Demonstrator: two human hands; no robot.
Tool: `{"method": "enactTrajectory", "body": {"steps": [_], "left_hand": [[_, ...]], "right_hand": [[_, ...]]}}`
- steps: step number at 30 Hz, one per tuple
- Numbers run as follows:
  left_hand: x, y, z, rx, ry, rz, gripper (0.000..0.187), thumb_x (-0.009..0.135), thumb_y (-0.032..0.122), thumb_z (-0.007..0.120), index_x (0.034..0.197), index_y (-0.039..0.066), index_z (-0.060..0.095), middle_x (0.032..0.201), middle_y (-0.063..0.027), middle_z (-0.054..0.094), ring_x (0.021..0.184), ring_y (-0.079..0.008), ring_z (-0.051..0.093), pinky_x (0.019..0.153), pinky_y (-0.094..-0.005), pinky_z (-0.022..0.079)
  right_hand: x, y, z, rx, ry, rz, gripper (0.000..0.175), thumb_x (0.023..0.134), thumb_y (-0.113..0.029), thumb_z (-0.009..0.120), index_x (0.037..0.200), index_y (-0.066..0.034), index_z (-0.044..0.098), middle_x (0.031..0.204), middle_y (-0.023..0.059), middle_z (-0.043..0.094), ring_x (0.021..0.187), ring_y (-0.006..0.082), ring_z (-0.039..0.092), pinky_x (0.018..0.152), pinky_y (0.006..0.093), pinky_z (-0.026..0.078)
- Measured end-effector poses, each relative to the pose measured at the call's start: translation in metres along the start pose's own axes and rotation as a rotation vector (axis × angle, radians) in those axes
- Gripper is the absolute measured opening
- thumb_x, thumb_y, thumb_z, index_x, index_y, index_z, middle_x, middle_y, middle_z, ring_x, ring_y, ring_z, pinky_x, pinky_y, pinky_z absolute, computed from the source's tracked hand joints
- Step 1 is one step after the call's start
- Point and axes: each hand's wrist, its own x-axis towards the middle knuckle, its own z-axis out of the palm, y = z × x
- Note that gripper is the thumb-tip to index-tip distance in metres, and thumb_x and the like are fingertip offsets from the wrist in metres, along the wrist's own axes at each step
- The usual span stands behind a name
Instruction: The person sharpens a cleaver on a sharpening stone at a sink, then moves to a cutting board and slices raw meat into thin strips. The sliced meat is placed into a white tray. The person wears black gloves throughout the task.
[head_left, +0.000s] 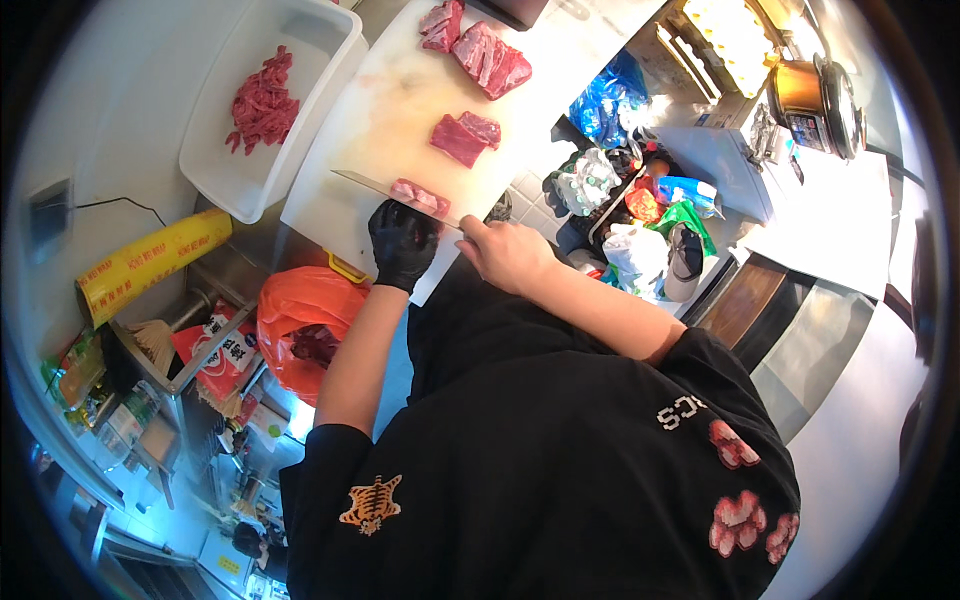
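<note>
My left hand (403, 241), in a black glove, presses down on a piece of raw meat near the front edge of a white cutting board (330, 191). In my bare right hand (506, 253) is the handle of a long-bladed knife (361, 180). Its blade lies across the meat, with a pale red strip (420, 196) just beyond it. Farther up the board are a smaller chunk of red meat (463, 138) and larger chunks (491, 60). Thin meat slices (264, 105) lie heaped in a white plastic tub (196, 146) left of the board.
An orange plastic bag (289, 292) with dark meat in it hangs below the board, beside my left forearm. A yellow wrap roll (154, 262) lies left of it. Bagged goods (637, 251) and an electric cooker (814, 112) are at the right. Another person (259, 544) is far off at lower left.
</note>
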Motion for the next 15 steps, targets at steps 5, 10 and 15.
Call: {"method": "enactTrajectory", "body": {"steps": [5,10,15], "left_hand": [[0.003,0.003,-0.006,-0.012,0.028,-0.028,0.042,0.078,0.023,0.077,0.118,0.012,0.069,0.126,-0.0175,0.067,0.118,-0.0407,0.061,0.103,-0.0552,0.044],[0.003,0.01,-0.014,-0.154,0.157,0.024,0.038,0.078,0.023,0.076,0.114,0.011,0.07,0.122,-0.0167,0.07,0.115,-0.0411,0.062,0.103,-0.0547,0.044],[0.004,0.007,-0.014,-0.12,0.107,0.017,0.037,0.076,0.019,0.075,0.112,0.011,0.071,0.117,-0.0164,0.071,0.113,-0.041,0.063,0.101,-0.0535,0.045]], "right_hand": [[-0.033,0.018,-0.009,-0.023,0.023,0.012,0.031,0.104,-0.036,0.061,0.125,-0.0139,0.056,0.078,0.0159,0.071,0.072,0.0412,0.072,0.062,0.053,0.057],[0.015,0.012,0.013,0.012,-0.025,0.004,0.03,0.104,-0.036,0.061,0.121,-0.0124,0.056,0.078,0.0173,0.071,0.072,0.0433,0.071,0.062,0.0542,0.057],[0.002,0.015,0.009,0.032,-0.047,0.029,0.027,0.105,-0.036,0.059,0.115,-0.0115,0.055,0.083,0.0196,0.072,0.079,0.0441,0.072,0.067,0.0554,0.058]]}}
